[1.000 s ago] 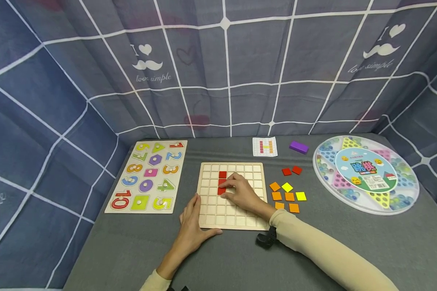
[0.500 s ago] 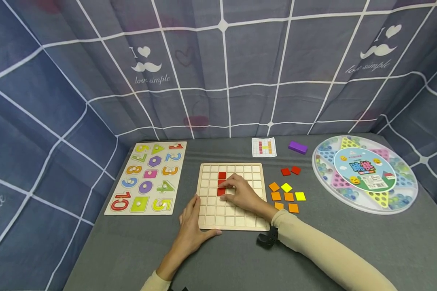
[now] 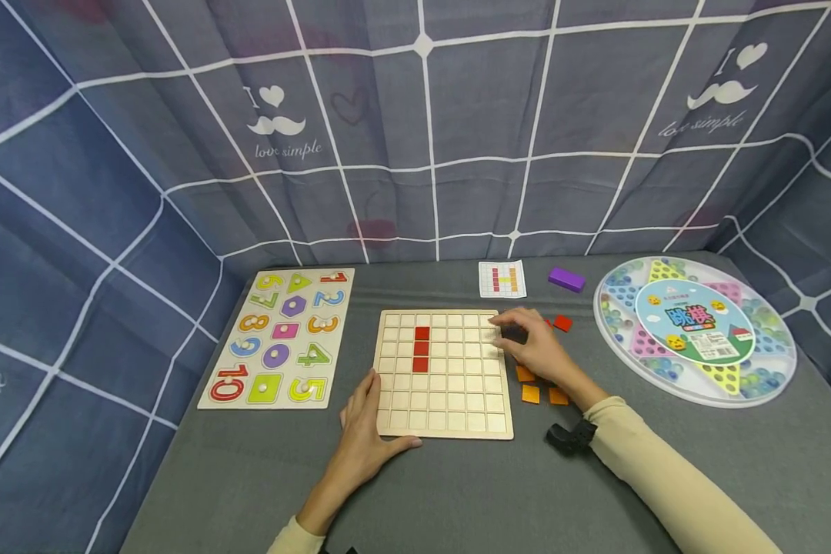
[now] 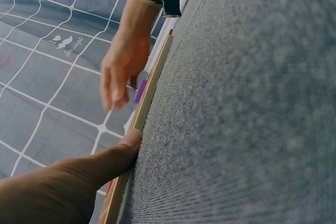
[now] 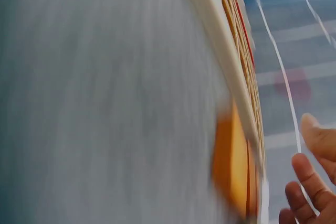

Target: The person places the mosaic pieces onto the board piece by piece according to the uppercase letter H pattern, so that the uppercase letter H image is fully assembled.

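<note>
A square wooden grid board (image 3: 450, 400) lies in the middle of the table, with three red square tiles (image 3: 421, 348) in a column on its upper left part. My left hand (image 3: 362, 437) rests at the board's near left corner, fingers along the left edge and thumb at the front edge. In the left wrist view that thumb (image 4: 118, 158) touches the board's side. My right hand (image 3: 536, 348) is over the board's right edge, holding nothing, thumb and fingers apart. Beneath and beside it lie orange tiles (image 3: 530, 394) and a red tile (image 3: 563, 323); others are hidden under the hand.
A number puzzle board (image 3: 277, 338) lies on the left. Behind the grid board are a small pattern card (image 3: 502, 279) and a purple block (image 3: 567, 279). On the right sits a round game box (image 3: 695, 331). A dark curtain (image 3: 485, 123) with white lines stands behind the table.
My right hand has left the red tiles on the board and moved right, to the loose tiles. The three red tiles now show fully in their column. My left hand stays in place.
</note>
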Available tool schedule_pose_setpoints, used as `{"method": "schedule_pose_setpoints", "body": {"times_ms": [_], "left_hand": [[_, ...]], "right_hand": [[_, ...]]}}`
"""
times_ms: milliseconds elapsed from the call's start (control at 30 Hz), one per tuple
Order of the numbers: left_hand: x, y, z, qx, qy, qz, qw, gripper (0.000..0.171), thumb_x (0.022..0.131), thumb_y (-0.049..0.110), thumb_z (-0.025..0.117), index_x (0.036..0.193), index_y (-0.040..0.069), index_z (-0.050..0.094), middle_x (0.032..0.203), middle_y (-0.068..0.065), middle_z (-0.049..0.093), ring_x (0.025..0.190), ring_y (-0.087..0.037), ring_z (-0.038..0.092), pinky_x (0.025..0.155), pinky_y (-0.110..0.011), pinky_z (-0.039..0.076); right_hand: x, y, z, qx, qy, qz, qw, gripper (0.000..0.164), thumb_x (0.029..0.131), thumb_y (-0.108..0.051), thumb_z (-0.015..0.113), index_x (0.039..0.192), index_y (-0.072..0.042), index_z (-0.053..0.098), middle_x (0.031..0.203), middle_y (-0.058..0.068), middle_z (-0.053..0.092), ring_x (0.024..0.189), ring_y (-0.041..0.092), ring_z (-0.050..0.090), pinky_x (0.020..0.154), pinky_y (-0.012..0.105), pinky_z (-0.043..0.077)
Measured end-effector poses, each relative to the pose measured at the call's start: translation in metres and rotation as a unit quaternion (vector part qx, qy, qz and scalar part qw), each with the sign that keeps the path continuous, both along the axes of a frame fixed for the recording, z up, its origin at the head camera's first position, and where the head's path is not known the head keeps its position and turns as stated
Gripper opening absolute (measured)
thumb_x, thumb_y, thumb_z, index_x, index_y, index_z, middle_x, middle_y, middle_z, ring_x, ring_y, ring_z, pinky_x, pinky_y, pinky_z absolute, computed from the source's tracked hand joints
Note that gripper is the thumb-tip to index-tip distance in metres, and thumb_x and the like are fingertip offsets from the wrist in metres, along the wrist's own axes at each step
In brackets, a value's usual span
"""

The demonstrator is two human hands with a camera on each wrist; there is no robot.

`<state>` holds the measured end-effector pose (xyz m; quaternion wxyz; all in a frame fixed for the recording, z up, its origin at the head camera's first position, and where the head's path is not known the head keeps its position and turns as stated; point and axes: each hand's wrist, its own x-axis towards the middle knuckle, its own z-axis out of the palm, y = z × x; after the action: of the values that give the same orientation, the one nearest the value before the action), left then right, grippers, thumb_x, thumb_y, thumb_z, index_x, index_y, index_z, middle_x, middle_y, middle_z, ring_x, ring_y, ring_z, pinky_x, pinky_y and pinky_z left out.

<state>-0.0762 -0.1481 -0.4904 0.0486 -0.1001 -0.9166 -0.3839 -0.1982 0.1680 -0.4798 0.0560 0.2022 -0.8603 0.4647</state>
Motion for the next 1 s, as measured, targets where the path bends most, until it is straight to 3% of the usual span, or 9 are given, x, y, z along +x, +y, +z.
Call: {"method": "schedule_pose_setpoints", "body": {"times_ms": [133, 333, 733, 1000], "left_hand": [[0.0, -0.001, 0.0, -0.004, 0.004, 0.0, 1.0, 0.123, 0.059, 0.035, 0.094, 0.152, -0.006, 0.024, 0.158, -0.025, 0.023, 0.137, -0.041, 0.03, 0.1, -0.054, 0.017], [0.001, -0.002, 0.0, -0.005, 0.003, 0.002, 1.0, 0.122, 0.059, 0.035, 0.094, 0.151, -0.007, 0.025, 0.158, -0.025, 0.023, 0.138, -0.041, 0.029, 0.102, -0.053, 0.017], [0.0, 0.001, -0.001, 0.0, -0.004, -0.001, 1.0, 0.123, 0.059, 0.034, 0.094, 0.152, -0.006, 0.024, 0.158, -0.024, 0.022, 0.137, -0.041, 0.028, 0.101, -0.054, 0.016], [0.0, 0.001, -0.003, -0.007, 0.021, 0.0, 0.9998, 0.121, 0.059, 0.033, 0.094, 0.15, -0.008, 0.027, 0.156, -0.026, 0.025, 0.136, -0.043, 0.031, 0.099, -0.054, 0.018]], "right_hand": [[-0.004, 0.035, -0.006, 0.017, -0.018, -0.067, 0.997, 0.034, 0.088, -0.017, 0.074, 0.12, -0.009, 0.067, 0.115, 0.007, 0.064, 0.102, 0.022, 0.045, 0.084, 0.034, 0.039], [-0.01, 0.056, -0.014, 0.018, -0.013, -0.102, 0.995, 0.039, 0.086, -0.015, 0.076, 0.122, -0.005, 0.065, 0.117, 0.016, 0.065, 0.104, 0.029, 0.046, 0.087, 0.038, 0.037], [-0.011, 0.071, -0.019, 0.039, -0.034, -0.073, 0.996, 0.034, 0.089, -0.002, 0.069, 0.122, -0.006, 0.065, 0.121, 0.015, 0.063, 0.113, 0.034, 0.045, 0.095, 0.049, 0.034], [-0.011, 0.072, -0.022, 0.056, -0.032, -0.077, 0.995, 0.032, 0.089, -0.004, 0.069, 0.121, -0.01, 0.067, 0.12, 0.012, 0.065, 0.113, 0.033, 0.048, 0.096, 0.052, 0.036]]}}
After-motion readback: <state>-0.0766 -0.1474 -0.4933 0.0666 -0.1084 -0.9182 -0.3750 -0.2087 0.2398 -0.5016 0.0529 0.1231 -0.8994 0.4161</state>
